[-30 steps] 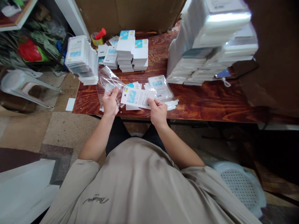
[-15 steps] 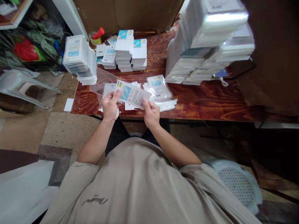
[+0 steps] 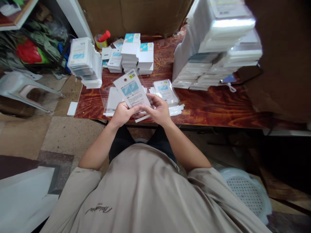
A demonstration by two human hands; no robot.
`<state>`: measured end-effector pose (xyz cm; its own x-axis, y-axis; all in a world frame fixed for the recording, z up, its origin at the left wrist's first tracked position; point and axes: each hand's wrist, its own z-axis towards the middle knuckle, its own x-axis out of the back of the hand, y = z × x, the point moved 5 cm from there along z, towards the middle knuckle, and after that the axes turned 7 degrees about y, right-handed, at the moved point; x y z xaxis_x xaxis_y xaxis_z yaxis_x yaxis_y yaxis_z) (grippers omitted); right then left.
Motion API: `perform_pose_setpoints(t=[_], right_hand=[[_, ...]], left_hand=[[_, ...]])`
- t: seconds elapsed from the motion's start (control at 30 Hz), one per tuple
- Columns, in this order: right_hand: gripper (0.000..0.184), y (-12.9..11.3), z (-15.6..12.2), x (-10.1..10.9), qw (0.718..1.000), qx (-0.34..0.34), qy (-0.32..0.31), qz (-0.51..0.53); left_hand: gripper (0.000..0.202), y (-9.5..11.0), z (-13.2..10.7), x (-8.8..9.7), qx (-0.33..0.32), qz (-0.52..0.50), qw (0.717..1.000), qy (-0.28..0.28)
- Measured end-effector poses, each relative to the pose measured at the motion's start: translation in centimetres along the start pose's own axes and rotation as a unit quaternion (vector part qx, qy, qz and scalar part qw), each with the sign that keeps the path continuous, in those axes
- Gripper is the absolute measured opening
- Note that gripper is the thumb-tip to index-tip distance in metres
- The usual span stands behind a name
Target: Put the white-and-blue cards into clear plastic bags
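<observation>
Between my two hands a white printed card (image 3: 131, 90) with blue pictures and a yellow mark is held tilted, its top end pointing away from me. Clear plastic shows along its edges, like a sleeve around it. My left hand (image 3: 121, 115) grips its lower left, thumb on top. At the lower right corner my right hand (image 3: 159, 110) closes on it, the thumbs nearly meeting. A white strip (image 3: 143, 118) sticks out under my fingers. Clear plastic sleeves (image 3: 113, 98) lie beside my left hand, and sleeved cards (image 3: 165, 90) lie just beyond my right hand.
A tall pile of sleeved cards (image 3: 194, 64) stands at right on the wooden table (image 3: 218, 106). Card stacks (image 3: 130, 51) stand at the back, another stack (image 3: 85, 64) at the left edge. A tape roll (image 3: 100, 42) holds something red. Stools (image 3: 247, 194) stand on the floor.
The card has turned from lying crosswise to pointing away from me, its top end now up. My right hand has shifted its grip, and both hands have come closer together at the card's near end.
</observation>
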<state>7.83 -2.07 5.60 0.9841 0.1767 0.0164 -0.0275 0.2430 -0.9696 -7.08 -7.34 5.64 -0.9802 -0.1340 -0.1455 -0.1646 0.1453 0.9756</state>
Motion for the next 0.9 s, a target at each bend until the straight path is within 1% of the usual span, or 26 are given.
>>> perform_pose_setpoints(t=[0.03, 0.07, 0.1, 0.13, 0.17, 0.2, 0.23, 0.27, 0.3, 0.33, 0.37, 0.4, 0.43, 0.47, 0.5, 0.53, 0.57, 0.6, 0.63, 0.67, 0.7, 0.77, 0.8, 0.87, 0.9], right_hand=[[0.047, 0.0, 0.3, 0.4, 1.000, -0.012, -0.003, 0.003], [0.041, 0.2, 0.8, 1.3, 1.000, -0.021, 0.009, 0.002], [0.036, 0.5, 1.3, 2.5, 0.999, -0.026, 0.040, -0.011], [0.032, 1.1, 1.9, 4.0, 0.995, -0.027, 0.084, -0.041], [0.029, 1.7, 2.5, 5.7, 0.987, -0.029, 0.132, -0.086], [0.025, 2.5, 3.1, 7.3, 0.972, -0.038, 0.175, -0.152], [0.023, 3.3, 3.5, 8.8, 0.949, -0.059, 0.206, -0.233], [0.024, 4.1, 3.9, 9.9, 0.920, -0.078, 0.223, -0.313], [0.027, 4.6, 4.1, 10.8, 0.889, -0.090, 0.232, -0.385], [0.033, 4.9, 4.2, 11.2, 0.860, -0.092, 0.236, -0.443], [0.041, 5.0, 4.1, 11.2, 0.839, -0.080, 0.238, -0.483], [0.046, 4.8, 3.9, 10.8, 0.828, -0.054, 0.235, -0.506], [0.048, 4.3, 3.7, 9.9, 0.829, -0.017, 0.221, -0.513], [0.045, 3.7, 3.3, 8.7, 0.839, 0.027, 0.191, -0.508], [0.040, 3.0, 2.9, 7.0, 0.855, 0.078, 0.139, -0.494], [0.037, 2.3, 2.3, 5.1, 0.867, 0.131, 0.064, -0.476], [0.035, 1.6, 1.5, 3.1, 0.870, 0.180, -0.020, -0.459], [0.036, 1.0, 0.7, 1.3, 0.859, 0.221, -0.102, -0.450], [0.038, 0.5, -0.1, -0.3, 0.838, 0.249, -0.168, -0.455], [0.038, 0.2, -0.7, -1.5, 0.814, 0.265, -0.218, -0.469], [0.035, 0.0, -1.1, -2.4, 0.789, 0.270, -0.255, -0.490], [0.026, -0.1, -1.6, -3.4, 0.749, 0.262, -0.300, -0.529], [0.024, -0.1, -1.8, -3.7, 0.734, 0.256, -0.317, -0.543], [0.029, -0.2, -2.0, -3.9, 0.712, 0.247, -0.344, -0.560], [0.031, -0.3, -2.1, -3.9, 0.704, 0.245, -0.352, -0.566]], left_hand=[[0.049, -0.2, 0.2, 0.3, 0.010, 0.048, 0.999, -0.008], [0.049, -0.2, 0.5, 0.9, 0.007, 0.104, 0.995, 0.004], [0.047, -0.1, 0.8, 1.9, -0.009, 0.172, 0.984, 0.041], [0.046, 0.4, 1.2, 3.3, -0.036, 0.254, 0.961, 0.100], [0.045, 0.9, 1.5, 4.8, -0.064, 0.343, 0.921, 0.173], [0.046, 1.5, 1.7, 6.3, -0.077, 0.434, 0.864, 0.241], [0.050, 1.8, 2.0, 7.7, -0.070, 0.515, 0.805, 0.288], [0.057, 1.9, 2.4, 9.0, -0.044, 0.569, 0.761, 0.309], [0.063, 1.8, 2.8, 10.2, -0.010, 0.600, 0.735, 0.317], [0.069, 1.6, 3.3, 11.3, 0.022, 0.615, 0.722, 0.317], [0.074, 1.3, 3.8, 12.3, 0.049, 0.617, 0.721, 0.310], [0.077, 1.1, 4.3, 13.2, 0.070, 0.612, 0.727, 0.302], [0.078, 0.8, 4.8, 13.9, 0.085, 0.605, 0.735, 0.293], [0.077, 0.6, 5.2, 14.5, 0.096, 0.598, 0.744, 0.283], [0.073, 0.4, 5.6, 15.0, 0.106, 0.591, 0.751, 0.273], [0.067, 0.3, 6.0, 15.4, 0.112, 0.587, 0.756, 0.266], [0.060, 0.3, 6.2, 15.7, 0.112, 0.585, 0.758, 0.264], [0.052, 0.5, 6.4, 15.8, 0.105, 0.584, 0.759, 0.266], [0.044, 0.7, 6.4, 16.0, 0.094, 0.582, 0.761, 0.271], [0.039, 0.9, 6.4, 16.0, 0.080, 0.577, 0.763, 0.280], [0.034, 1.2, 6.2, 16.1, 0.064, 0.570, 0.765, 0.293], [0.027, 1.6, 5.7, 16.1, 0.032, 0.546, 0.773, 0.321], [0.023, 1.8, 5.4, 16.1, 0.014, 0.533, 0.778, 0.332], [0.017, 2.0, 4.9, 15.9, -0.033, 0.506, 0.789, 0.347], [0.015, 2.1, 4.7, 15.8, -0.057, 0.486, 0.799, 0.351]])
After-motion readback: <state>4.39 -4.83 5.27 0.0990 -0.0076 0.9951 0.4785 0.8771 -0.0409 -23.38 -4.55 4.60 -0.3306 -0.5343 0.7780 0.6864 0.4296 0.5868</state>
